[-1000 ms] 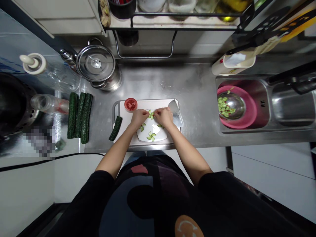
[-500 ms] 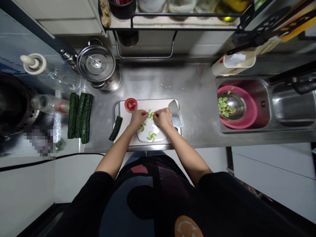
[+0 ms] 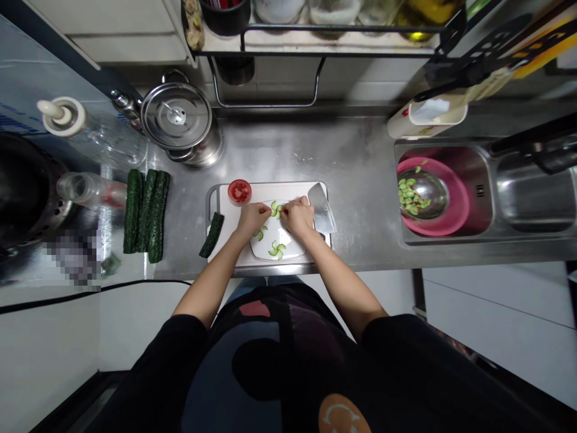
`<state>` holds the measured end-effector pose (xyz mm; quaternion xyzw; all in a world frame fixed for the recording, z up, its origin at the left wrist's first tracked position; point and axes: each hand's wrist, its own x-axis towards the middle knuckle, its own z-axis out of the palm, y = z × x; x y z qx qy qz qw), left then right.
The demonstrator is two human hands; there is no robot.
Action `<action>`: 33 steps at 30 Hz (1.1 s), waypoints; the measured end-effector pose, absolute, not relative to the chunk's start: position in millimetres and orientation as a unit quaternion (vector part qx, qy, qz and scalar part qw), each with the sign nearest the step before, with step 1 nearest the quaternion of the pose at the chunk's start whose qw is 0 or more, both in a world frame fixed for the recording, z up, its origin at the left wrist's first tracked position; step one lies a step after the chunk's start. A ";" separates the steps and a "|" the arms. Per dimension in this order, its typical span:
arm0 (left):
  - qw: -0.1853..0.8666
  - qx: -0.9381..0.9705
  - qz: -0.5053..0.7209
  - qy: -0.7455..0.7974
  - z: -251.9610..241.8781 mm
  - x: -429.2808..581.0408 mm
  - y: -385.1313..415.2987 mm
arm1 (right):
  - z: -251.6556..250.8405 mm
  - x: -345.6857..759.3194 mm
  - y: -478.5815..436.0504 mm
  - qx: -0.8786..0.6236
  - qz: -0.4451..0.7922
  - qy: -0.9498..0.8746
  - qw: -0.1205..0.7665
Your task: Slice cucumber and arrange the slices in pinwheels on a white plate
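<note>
A white plate [image 3: 293,245] lies on the white cutting board [image 3: 234,255], with cucumber slices set in small pinwheels on it. My left hand [image 3: 252,218] and my right hand [image 3: 297,216] meet the pinwheel [image 3: 276,208] at the plate's far edge from either side, fingers pinched together. Whatever is between the fingertips is too small to make out. Another pinwheel [image 3: 276,249] sits near the front edge, and one [image 3: 260,233] is partly behind my left hand. A red bowl [image 3: 239,192] of red pieces and a cucumber piece [image 3: 211,235] are left of the plate; a cleaver [image 3: 321,205] lies right.
Whole cucumbers [image 3: 155,216] and a lidded steel pot [image 3: 180,120] stand on the left of the counter [image 3: 360,198]. In the sink [image 3: 482,210] at right is a pink basin [image 3: 457,207] with a bowl of slices. A rack [image 3: 338,45] with jars hangs above.
</note>
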<state>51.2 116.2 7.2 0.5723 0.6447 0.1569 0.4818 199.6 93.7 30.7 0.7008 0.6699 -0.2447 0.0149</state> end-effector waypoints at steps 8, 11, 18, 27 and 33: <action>0.481 0.579 0.160 0.639 7.7 50.5 115.6 | 19.8 206.9 93.7 0.684 -0.243 0.686 -0.049; 0.471 0.589 0.163 0.636 6.1 51.5 116.2 | 15.5 208.4 95.6 0.647 -0.235 0.722 -0.070; 0.474 0.587 0.151 0.640 6.7 53.0 118.2 | 5.6 211.9 97.4 0.599 -0.206 0.771 -0.072; 0.477 0.581 0.139 0.645 4.3 55.0 119.4 | 3.5 215.1 95.9 0.612 -0.225 0.754 -0.076; 0.478 0.587 0.126 0.641 8.2 56.2 119.7 | 3.3 215.6 96.1 0.619 -0.236 0.745 -0.081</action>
